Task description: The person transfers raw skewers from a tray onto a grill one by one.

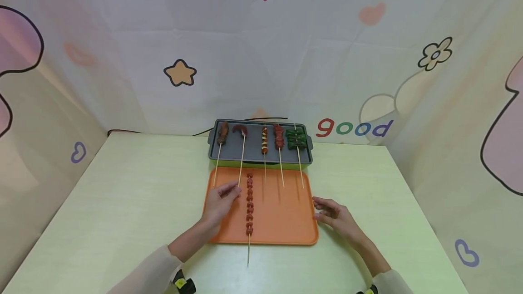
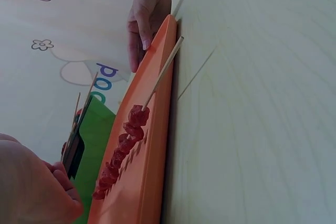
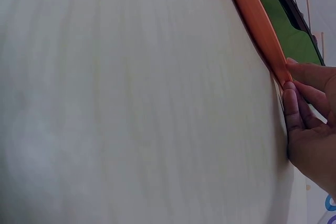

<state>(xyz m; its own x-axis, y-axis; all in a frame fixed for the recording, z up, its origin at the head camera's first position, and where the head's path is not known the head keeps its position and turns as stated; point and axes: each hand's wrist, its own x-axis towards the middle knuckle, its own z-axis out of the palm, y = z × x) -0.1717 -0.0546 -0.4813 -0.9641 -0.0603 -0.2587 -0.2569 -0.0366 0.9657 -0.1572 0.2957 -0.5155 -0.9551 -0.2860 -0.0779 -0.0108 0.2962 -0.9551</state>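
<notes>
My left hand (image 1: 220,203) pinches the lower end of a wooden stick. That skewer (image 1: 241,131) has a dark red, curved piece at its top, lying on a grey grill pan (image 1: 253,155). With thumb and fingers, my right hand (image 1: 337,218) holds the right rim of an orange tray (image 1: 286,221), seen close up in the right wrist view at the tray edge (image 3: 265,35). Along the tray lies a skewer of small red meat chunks (image 1: 249,203), its bare stick jutting past the front rim. The left wrist view hides the left fingertips' grip.
Other skewers rest on the pan: a brown one (image 1: 223,133), a thin orange-and-white one (image 1: 264,140), a red meat one (image 1: 279,136) and a green leafy one (image 1: 296,139). Their sticks overhang the tray. A black cable (image 1: 202,133) runs behind. Printed cloth (image 1: 245,49) encloses the pale table (image 1: 155,185).
</notes>
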